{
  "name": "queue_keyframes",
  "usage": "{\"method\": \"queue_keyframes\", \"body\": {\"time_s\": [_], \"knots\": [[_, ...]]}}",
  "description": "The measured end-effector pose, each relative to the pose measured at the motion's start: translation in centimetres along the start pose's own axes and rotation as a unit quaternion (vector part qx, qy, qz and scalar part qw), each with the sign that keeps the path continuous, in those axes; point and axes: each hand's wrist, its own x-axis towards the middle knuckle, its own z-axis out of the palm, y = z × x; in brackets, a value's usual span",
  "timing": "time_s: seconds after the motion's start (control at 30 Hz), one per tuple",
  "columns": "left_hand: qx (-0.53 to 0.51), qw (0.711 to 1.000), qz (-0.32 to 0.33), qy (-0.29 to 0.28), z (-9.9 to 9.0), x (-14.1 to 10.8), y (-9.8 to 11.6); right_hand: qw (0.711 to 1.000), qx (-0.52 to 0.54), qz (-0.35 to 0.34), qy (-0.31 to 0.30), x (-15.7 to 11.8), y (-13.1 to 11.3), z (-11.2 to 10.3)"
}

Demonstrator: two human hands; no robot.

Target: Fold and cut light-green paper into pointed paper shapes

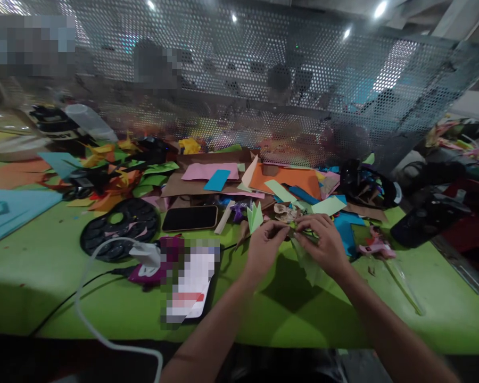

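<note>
My left hand (266, 246) and my right hand (321, 242) meet above the green table, their fingertips nearly touching. A thin, pale green sheet (309, 263) hangs below my right hand, whose fingers are pinched on its upper part. My left thumb and index finger are pressed together at the near side of the same spot; what they hold is too small to make out. Just beyond my left hand stands a folded light green paper (255, 217). A crumpled beige piece (286, 213) lies behind my fingertips.
On the green table (239, 330) lie a black phone (190, 218), a lit phone (193, 284), a black palette (120, 229) and a purple power strip with a white cable (104, 338). Coloured papers cover the back. A pink piece (377, 249) and dark bottle (421, 221) are right.
</note>
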Motion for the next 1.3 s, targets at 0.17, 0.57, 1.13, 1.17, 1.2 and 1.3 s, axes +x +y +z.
{"method": "queue_keyframes", "body": {"time_s": [0.17,0.57,1.13,1.17,1.2,1.3], "knots": [[0.021,0.999,0.023,0.037,-0.2,0.2,-0.1,0.999,0.016,0.039,-0.009,-0.5,1.4,-0.5],[0.007,0.999,0.029,0.042,-0.4,0.1,-0.2,0.997,0.056,0.051,0.012,-0.9,1.6,0.1],[-0.002,0.998,0.022,0.065,-0.7,0.2,0.0,0.995,0.062,0.072,-0.007,-0.9,2.0,0.6],[-0.005,0.997,0.022,0.073,-0.8,0.3,-0.2,0.994,0.065,0.083,-0.004,-0.9,2.0,0.5],[-0.006,0.997,0.023,0.079,-0.9,0.4,-0.3,0.993,0.066,0.095,0.001,-1.0,2.1,0.4],[-0.005,0.996,0.027,0.084,-1.0,0.6,-0.6,0.988,0.086,0.132,0.014,-1.1,2.3,0.3]]}}
